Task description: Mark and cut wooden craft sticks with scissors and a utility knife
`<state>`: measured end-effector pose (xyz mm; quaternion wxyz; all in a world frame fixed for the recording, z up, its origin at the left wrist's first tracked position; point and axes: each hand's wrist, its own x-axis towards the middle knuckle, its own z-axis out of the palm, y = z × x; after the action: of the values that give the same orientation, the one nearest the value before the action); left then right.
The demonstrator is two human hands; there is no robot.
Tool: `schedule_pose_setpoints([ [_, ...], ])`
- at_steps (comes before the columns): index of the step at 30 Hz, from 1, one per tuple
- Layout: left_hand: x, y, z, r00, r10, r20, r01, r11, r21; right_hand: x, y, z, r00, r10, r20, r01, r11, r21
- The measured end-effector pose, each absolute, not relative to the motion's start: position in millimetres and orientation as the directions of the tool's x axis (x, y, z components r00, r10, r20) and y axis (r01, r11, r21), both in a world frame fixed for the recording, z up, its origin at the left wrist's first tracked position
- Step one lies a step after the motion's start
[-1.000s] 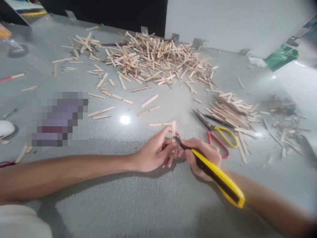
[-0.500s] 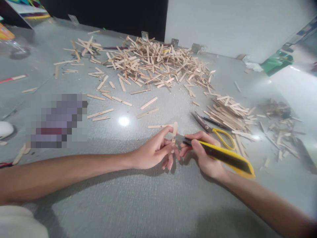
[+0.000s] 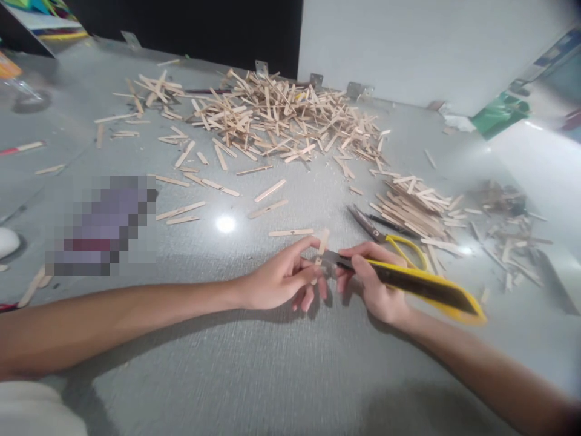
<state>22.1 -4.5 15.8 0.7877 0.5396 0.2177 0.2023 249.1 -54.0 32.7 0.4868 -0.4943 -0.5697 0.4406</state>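
Note:
Between the fingers and thumb of my left hand [image 3: 281, 275] a wooden craft stick [image 3: 324, 242] is pinched, tilted slightly to the right, with a small dark mark near its middle. My right hand [image 3: 376, 281] grips a yellow and black utility knife [image 3: 422, 287]. The knife's blade [image 3: 331, 257] points left and meets the stick near the mark; whether it cuts in cannot be made out. Just beyond my left hand another marked stick [image 3: 291, 232] lies flat. Behind my right hand rest scissors with yellow handles [image 3: 411, 251].
A large heap of craft sticks [image 3: 281, 115] lies at the back, and a smaller stack [image 3: 408, 206] at the right. A blurred purple object [image 3: 106, 212] is on the left. Metal brackets [image 3: 361, 91] line the wall's foot. A green object [image 3: 502, 115] stands back right.
The knife's handle end has swung to the right, and the stick's top leans further right. My left hand keeps its pinch. The whole view has shifted slightly.

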Motion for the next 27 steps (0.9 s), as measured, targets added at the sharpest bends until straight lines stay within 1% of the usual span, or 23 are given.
schedule_pose_setpoints([
  [1,22,-3,16,0.832,0.541,-0.125,-0.087,0.348,0.933,250,-51,31,-0.032,0.998,0.047,0.056,0.048,-0.997],
  [2,22,-2,16,0.838,0.531,-0.126,-0.087,0.358,0.93,251,-49,28,-0.034,0.999,0.005,0.005,0.005,-1.0],
  [7,21,4,21,0.845,0.525,-0.104,-0.115,0.367,0.923,251,-43,21,-0.083,0.994,-0.068,-0.079,-0.074,-0.994],
  [10,21,5,22,0.841,0.529,-0.112,-0.109,0.368,0.923,252,-44,22,-0.084,0.996,-0.043,-0.106,-0.052,-0.993],
  [15,21,0,20,0.81,0.57,-0.139,-0.046,0.298,0.953,252,-49,20,-0.018,0.998,0.067,-0.136,0.064,-0.989],
  [18,22,-3,21,0.797,0.585,-0.148,-0.014,0.264,0.964,252,-53,17,-0.034,0.994,0.099,-0.092,0.096,-0.991],
  [22,22,-4,22,0.796,0.585,-0.157,0.014,0.242,0.97,254,-57,14,-0.056,0.992,0.112,0.017,0.113,-0.993],
  [27,21,-3,18,0.812,0.568,-0.131,-0.001,0.226,0.974,253,-52,19,-0.073,0.993,0.092,0.001,0.092,-0.996],
])
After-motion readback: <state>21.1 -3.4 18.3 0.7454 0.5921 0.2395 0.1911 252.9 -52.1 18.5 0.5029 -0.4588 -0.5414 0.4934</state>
